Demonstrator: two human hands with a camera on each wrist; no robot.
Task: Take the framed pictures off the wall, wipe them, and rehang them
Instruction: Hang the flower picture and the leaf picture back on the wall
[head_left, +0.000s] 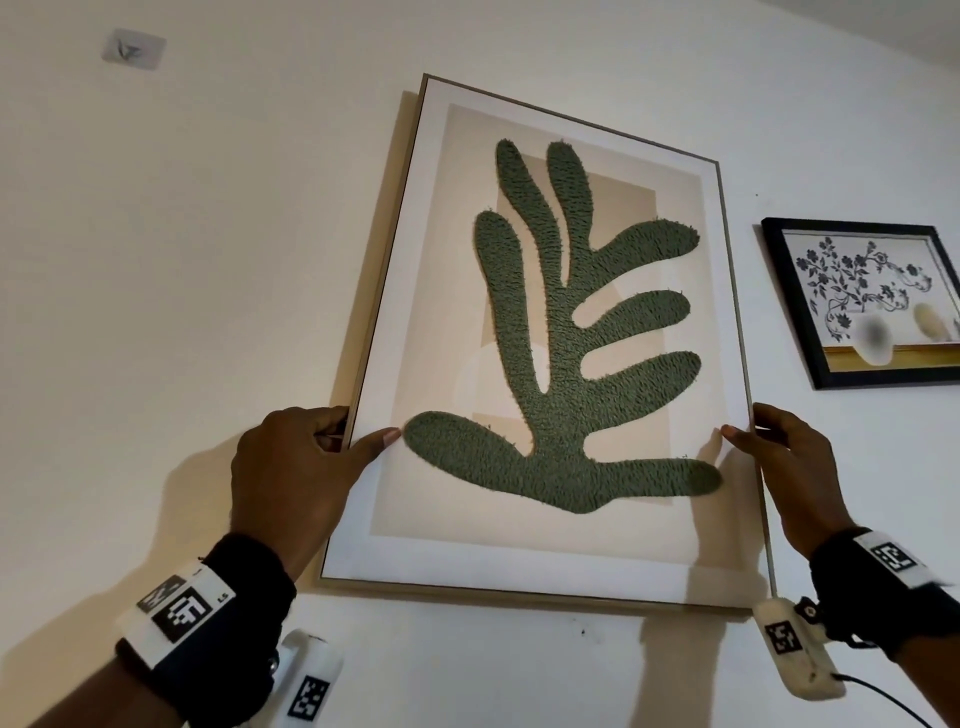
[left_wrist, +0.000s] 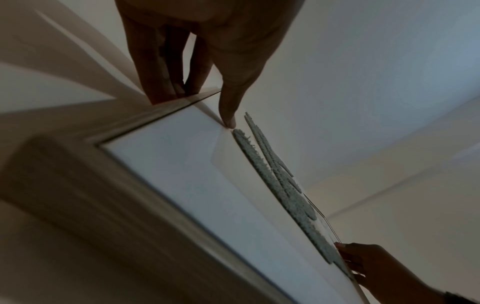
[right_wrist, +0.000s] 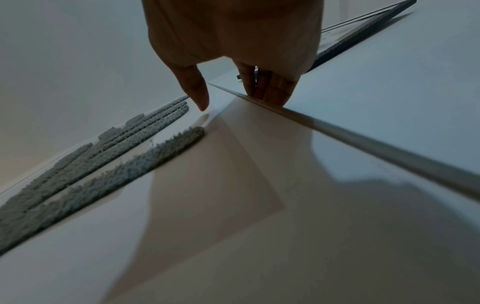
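Hands grip framed picture (tilted).

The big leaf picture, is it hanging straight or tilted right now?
Tilted. The leaf picture leans clockwise, its top edge sloping down to the right, while the left hand and right hand grip its side edges.

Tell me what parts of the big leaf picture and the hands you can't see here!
- Back of the big leaf picture and its hook: hidden by the frame, every view.
- Left hand fingers behind the frame edge: hidden in the head view.
- Right hand fingertips: likewise hidden.
- Small black-framed picture: cut off by the right edge; part blurred.
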